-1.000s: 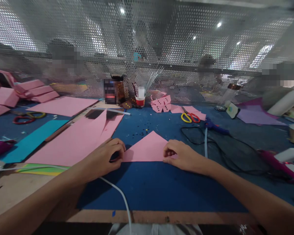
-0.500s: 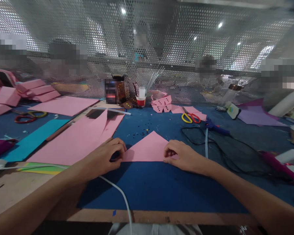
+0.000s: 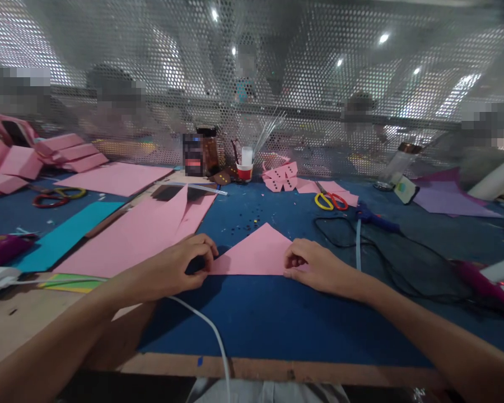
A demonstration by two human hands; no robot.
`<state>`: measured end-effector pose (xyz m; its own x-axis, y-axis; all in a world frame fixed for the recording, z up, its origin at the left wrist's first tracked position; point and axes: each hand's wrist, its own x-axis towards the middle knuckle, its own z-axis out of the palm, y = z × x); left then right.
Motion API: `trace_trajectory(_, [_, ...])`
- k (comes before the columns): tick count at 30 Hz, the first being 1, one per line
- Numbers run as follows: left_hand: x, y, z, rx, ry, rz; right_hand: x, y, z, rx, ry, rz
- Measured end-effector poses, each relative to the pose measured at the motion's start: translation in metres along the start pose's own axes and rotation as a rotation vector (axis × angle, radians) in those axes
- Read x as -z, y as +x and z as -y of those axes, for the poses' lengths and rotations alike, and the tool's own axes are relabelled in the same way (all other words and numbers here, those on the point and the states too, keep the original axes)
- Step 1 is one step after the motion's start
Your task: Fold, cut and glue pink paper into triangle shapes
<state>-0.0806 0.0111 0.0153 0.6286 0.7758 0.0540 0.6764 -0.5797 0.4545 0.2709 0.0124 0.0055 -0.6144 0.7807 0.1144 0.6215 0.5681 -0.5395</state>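
Observation:
A pink paper triangle (image 3: 254, 254) lies on the blue table surface in front of me, its point facing away and its long straight edge towards me. My left hand (image 3: 193, 260) pinches the left corner between thumb and fingers. At the opposite corner, my right hand (image 3: 304, 258) is curled with thumb and fingertips closed on the paper. Both corners are partly covered by my fingers. Larger sheets of pink paper (image 3: 126, 235) lie just beyond my left hand.
Scissors (image 3: 331, 201) with yellow and red handles lie beyond my right hand. Near them sits a blue glue gun (image 3: 378, 218) with a black cord. A white cable (image 3: 212, 324) runs under my left forearm. A red-and-white cup (image 3: 244, 170) stands by the mesh partition (image 3: 302, 73).
The whole view has shifted slightly, so things appear a little further right. Both hands stay at the triangle's corners, and the paper looks almost unchanged.

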Motion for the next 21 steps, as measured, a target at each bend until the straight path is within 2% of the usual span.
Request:
trace_trajectory(13, [0.0024, -0.0011, -0.0052, -0.02, 0.023, -0.022, -0.0009, 0.0006, -0.0005, -0.002, 0.003, -0.004])
trace_trajectory(21, [-0.0009, -0.0003, 0.0019, -0.015, 0.039, -0.058, 0.0, -0.0005, 0.0008, -0.014, 0.002, -0.004])
